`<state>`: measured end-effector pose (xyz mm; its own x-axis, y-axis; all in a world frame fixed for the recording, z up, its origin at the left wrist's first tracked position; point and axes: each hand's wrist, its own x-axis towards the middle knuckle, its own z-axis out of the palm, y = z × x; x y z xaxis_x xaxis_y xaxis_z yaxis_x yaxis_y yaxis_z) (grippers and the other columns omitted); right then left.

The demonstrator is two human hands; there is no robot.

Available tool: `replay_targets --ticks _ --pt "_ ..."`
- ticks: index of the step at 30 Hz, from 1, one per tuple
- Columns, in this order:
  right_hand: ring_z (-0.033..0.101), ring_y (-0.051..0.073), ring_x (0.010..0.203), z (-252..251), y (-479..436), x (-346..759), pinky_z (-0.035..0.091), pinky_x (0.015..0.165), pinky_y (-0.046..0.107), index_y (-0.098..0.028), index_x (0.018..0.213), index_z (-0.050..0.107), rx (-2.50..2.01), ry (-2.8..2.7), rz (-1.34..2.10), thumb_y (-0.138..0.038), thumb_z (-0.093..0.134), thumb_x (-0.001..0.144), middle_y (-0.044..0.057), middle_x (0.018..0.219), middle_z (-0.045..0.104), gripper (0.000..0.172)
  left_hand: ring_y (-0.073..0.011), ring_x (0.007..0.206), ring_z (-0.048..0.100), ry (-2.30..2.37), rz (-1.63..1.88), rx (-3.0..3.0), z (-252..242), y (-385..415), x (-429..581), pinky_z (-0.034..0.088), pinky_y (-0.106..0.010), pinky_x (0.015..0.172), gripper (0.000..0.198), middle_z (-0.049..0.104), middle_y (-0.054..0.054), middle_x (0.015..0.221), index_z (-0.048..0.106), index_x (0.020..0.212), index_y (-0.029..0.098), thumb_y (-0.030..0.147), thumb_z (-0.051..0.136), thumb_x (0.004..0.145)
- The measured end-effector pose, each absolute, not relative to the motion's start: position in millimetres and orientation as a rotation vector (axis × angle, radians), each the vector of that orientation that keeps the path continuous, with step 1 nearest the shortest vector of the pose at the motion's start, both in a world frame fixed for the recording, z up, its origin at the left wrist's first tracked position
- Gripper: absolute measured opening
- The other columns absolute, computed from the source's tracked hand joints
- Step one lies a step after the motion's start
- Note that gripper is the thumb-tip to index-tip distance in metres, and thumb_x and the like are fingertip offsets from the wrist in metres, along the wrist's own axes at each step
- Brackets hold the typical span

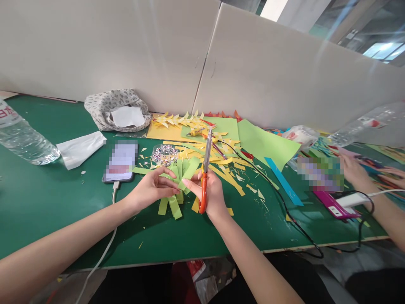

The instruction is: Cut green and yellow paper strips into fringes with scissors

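My right hand (210, 192) is closed around a pair of scissors (204, 185) with orange-red handles, their metal blades pointing up and away. Between its thumb and fingers is also a light green paper strip (190, 172). My left hand (157, 188) is just left of it, its fingers curved and apart, with the tips close to the strip's lower end; whether they touch it is unclear. Several more green paper strips (174, 207) lie in a loose pile on the table beneath both hands, partly hidden by the fingers.
Yellow paper strips and scraps (232, 179) lie behind, near a tray of sequins (165, 155) and green sheets (268, 141). A charging phone (120, 160), a water bottle (28, 139) and a cloth bag (104, 107) stand left. At right are a black cable (278, 196) and another person's hand (356, 173).
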<state>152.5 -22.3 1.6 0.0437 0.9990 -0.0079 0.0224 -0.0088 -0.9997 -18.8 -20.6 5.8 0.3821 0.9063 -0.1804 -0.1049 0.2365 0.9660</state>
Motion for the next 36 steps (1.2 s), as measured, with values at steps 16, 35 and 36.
replay_targets --ticks 16,35,36 --pt "0.053 0.012 0.059 3 -24 150 0.045 0.061 0.027 -0.022 0.070 0.044 -1.254 -1.201 1.154 -0.030 0.075 0.052 -0.005 0.065 0.051 0.036 -0.0160 0.069 0.066 0.951 0.855 1.081 2 -20 -18 0.049 -0.027 0.067 0.034 0.068 0.000 0.068 0.049 0.086 0.018 0.012 0.072 0.061" --pt "0.056 0.012 0.061 15 -11 164 0.049 0.070 0.033 -0.021 0.068 0.039 -1.146 -0.873 1.201 -0.024 0.077 0.051 -0.007 0.062 0.053 0.042 -0.0165 0.066 0.065 0.931 0.769 1.323 -1 -28 -15 0.045 -0.025 0.059 0.030 0.064 0.002 0.063 0.041 0.072 0.020 0.025 0.070 0.065" --pt "0.058 0.013 0.063 15 -9 166 0.049 0.071 0.033 -0.021 0.068 0.039 -1.141 -0.862 1.197 -0.024 0.077 0.051 -0.006 0.064 0.056 0.042 -0.0167 0.066 0.065 0.939 0.759 1.340 -2 -28 -15 0.045 -0.025 0.058 0.030 0.064 0.002 0.064 0.040 0.071 0.020 0.026 0.070 0.065"
